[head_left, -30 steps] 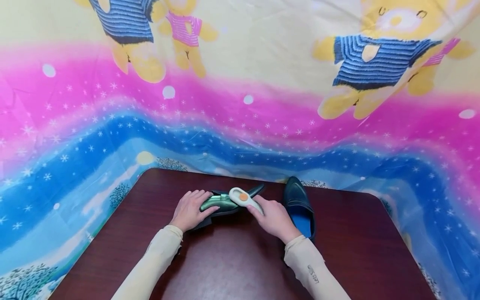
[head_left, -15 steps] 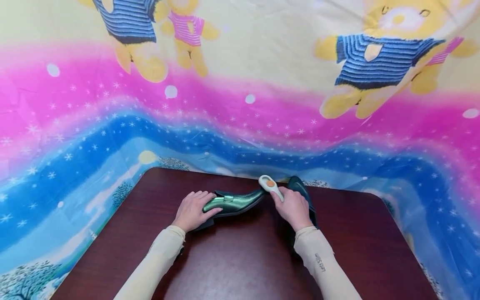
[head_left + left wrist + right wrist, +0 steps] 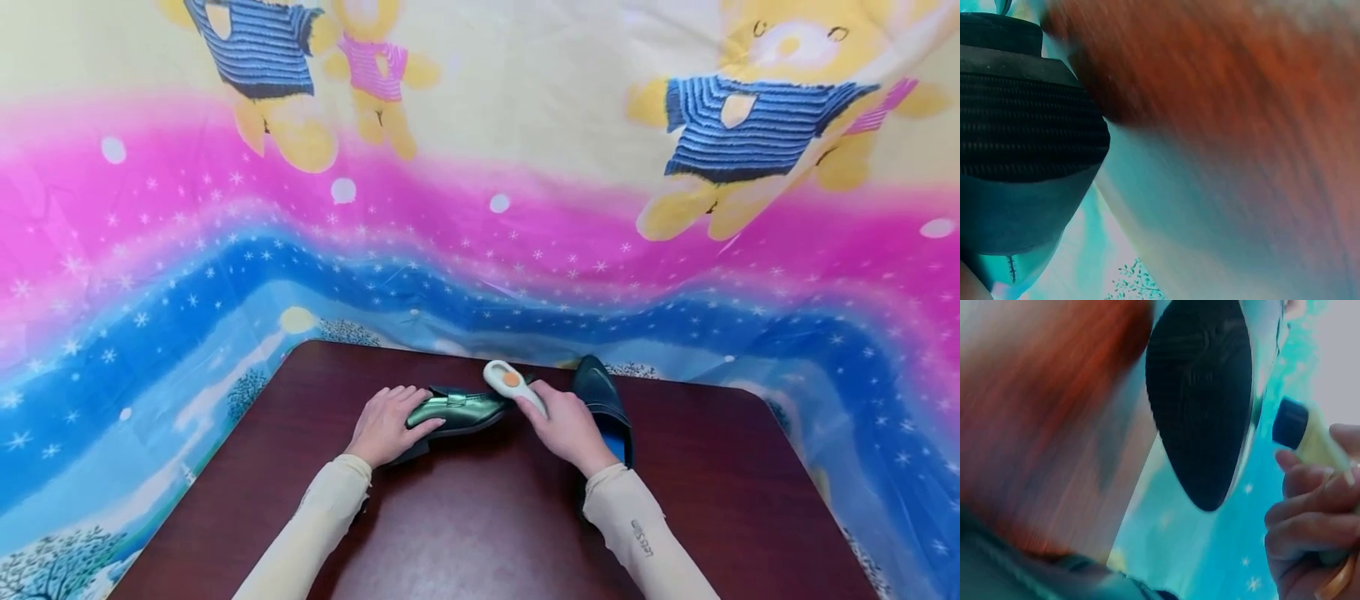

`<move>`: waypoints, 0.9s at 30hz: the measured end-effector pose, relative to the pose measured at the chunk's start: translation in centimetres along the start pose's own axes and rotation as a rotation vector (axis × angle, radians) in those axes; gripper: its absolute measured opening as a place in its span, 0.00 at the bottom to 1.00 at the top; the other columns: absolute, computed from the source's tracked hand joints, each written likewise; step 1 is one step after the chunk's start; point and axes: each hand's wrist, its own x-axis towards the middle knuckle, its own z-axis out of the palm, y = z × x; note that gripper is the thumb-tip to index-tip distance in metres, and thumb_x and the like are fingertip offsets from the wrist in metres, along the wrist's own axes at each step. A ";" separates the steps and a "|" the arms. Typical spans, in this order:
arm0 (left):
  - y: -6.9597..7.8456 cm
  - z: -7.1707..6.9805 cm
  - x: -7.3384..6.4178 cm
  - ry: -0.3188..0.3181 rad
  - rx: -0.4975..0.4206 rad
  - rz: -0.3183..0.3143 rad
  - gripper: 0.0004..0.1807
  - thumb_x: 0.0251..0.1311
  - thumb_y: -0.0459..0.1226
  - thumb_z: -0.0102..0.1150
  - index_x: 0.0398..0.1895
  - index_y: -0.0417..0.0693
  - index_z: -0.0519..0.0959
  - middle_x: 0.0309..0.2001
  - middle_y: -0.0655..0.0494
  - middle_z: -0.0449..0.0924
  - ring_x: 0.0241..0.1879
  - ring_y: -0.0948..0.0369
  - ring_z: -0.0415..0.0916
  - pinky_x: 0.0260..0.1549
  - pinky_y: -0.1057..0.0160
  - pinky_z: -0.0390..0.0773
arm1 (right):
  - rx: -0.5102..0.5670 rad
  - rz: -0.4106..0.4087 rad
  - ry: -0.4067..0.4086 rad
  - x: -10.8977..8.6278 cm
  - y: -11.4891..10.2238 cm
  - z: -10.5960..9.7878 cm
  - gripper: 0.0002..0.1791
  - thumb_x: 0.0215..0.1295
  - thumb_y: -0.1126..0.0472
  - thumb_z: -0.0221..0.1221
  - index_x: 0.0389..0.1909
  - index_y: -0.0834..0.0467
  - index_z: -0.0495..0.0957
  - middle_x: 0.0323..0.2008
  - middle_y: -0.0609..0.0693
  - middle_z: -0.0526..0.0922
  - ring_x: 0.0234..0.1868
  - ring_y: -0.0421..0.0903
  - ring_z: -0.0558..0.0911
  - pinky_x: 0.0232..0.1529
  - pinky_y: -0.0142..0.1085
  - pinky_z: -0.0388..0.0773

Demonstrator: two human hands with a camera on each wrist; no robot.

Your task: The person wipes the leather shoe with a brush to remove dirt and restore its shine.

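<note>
At the left of the work area, the left hand (image 3: 392, 423) retains its grip on the heel end of the green shoe (image 3: 459, 415), thumb along the near side, fingers over the top. This hold has not shifted over the last second. To its right, the tool (image 3: 512, 382) has reversed: half a second ago it was beyond the toe tip; now it has come back leftward over the toe. Judged from this, strokes along the upper are under way and the toe section remains in work. The right hand (image 3: 566, 427) grips the tool by its handle. Contact between the tool's dark pad (image 3: 1290, 423) and the leather cannot be confirmed; the angle is poor. At far right, the second shoe (image 3: 597, 392) rests on the table (image 3: 457, 517), toe pointing away, blue lining partly exposed.

Condition of the green shoe: held above the table, toe to the right; upper metallic and glossy, with a strap across the front. The sole (image 3: 1200, 394) is black and ribbed; the heel (image 3: 1029, 131) shows similar ribbing, with a short stitched seam behind.
</note>
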 end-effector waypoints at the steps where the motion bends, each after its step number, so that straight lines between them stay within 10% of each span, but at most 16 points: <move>1: 0.0 0.0 0.0 -0.003 -0.004 -0.007 0.27 0.63 0.62 0.65 0.55 0.56 0.83 0.49 0.58 0.87 0.45 0.58 0.81 0.49 0.53 0.78 | 0.009 -0.021 -0.019 -0.1 -0.2 0.2 0.17 0.77 0.45 0.57 0.55 0.52 0.80 0.24 0.44 0.77 0.22 0.43 0.72 0.31 0.39 0.69; 12: -0.6 -0.1 0.5 -0.034 -0.054 -0.066 0.27 0.64 0.60 0.64 0.57 0.55 0.82 0.52 0.57 0.86 0.50 0.55 0.81 0.54 0.49 0.77 | -0.108 -0.164 0.034 -0.8 -0.3 1.5 0.15 0.74 0.44 0.61 0.50 0.50 0.83 0.28 0.41 0.83 0.21 0.36 0.72 0.26 0.35 0.71; 19: -0.7 -0.1 0.4 -0.053 -0.052 -0.061 0.27 0.65 0.62 0.63 0.58 0.57 0.82 0.53 0.58 0.86 0.51 0.56 0.81 0.55 0.51 0.77 | -0.237 0.026 0.193 0.1 1.7 0.0 0.16 0.75 0.47 0.60 0.49 0.56 0.81 0.22 0.52 0.80 0.19 0.47 0.72 0.20 0.42 0.66; 27: -0.4 -0.1 0.2 -0.015 -0.060 -0.041 0.27 0.62 0.61 0.66 0.56 0.56 0.83 0.53 0.58 0.87 0.54 0.54 0.82 0.57 0.48 0.78 | -0.223 0.103 0.142 0.1 1.5 -0.7 0.19 0.78 0.46 0.56 0.47 0.59 0.78 0.22 0.53 0.78 0.21 0.49 0.73 0.22 0.42 0.67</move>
